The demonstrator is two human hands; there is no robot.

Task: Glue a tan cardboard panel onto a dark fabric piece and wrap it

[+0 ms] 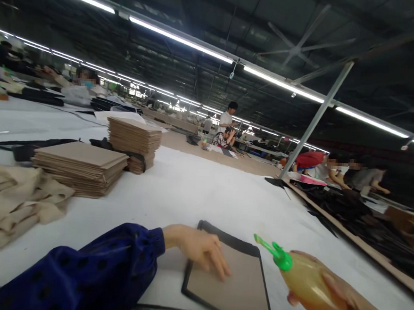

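My left hand (pixel 200 249) lies with its fingers stretched over a brown cardboard panel (pixel 233 284), seemingly touching its upper left part. Black material (pixel 227 239) borders the panel, with a wider strip along its far edge. To the right, my right hand (pixel 346 292) is wrapped round a squeeze bottle (pixel 311 285) of yellowish liquid. The bottle is tilted, and its green nozzle points left, above the white tabletop and apart from the panel. The panel's near edge is partly cut off by the frame.
Two stacks of brown cardboard sheets, a low one (pixel 80 165) and a taller one (pixel 133 140), stand at the left on the white table (pixel 191 182). Beige cloth (pixel 15 203) lies crumpled nearby. A metal post (pixel 316 120) rises at the right edge, beside dark material (pixel 358 227). Several people work farther back.
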